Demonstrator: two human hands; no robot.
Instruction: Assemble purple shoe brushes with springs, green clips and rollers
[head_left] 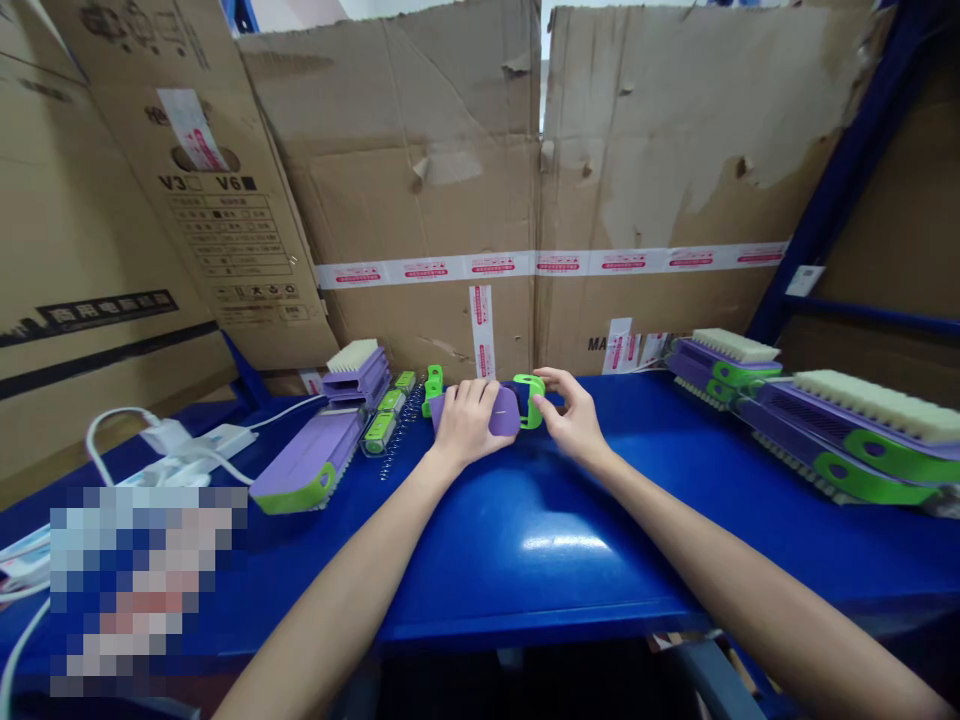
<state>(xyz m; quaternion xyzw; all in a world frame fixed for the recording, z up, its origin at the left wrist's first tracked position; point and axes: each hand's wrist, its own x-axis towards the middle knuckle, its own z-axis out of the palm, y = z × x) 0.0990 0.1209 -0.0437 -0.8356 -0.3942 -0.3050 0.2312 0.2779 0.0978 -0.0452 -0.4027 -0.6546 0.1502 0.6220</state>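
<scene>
My left hand (466, 422) lies over a purple plastic brush body (507, 412), its fingers wrapped over the top. At the body's right end is a green end piece (531, 402) with a cut-out, and my right hand (574, 418) grips its edge between thumb and fingers. The underside of the purple body is hidden. Another green holed piece (433, 388) is just left of my left hand. Beside it, a row of thin metal springs (402, 428) lies next to several small green blocks (380, 430) in clear casings.
Purple-and-green brushes (311, 460) with pale bristles stand at the left, and stacked brushes (862, 420) at the right. A white power strip (225, 440) with cables is far left. Cardboard sheets (420, 170) wall in the back of the blue table (517, 570).
</scene>
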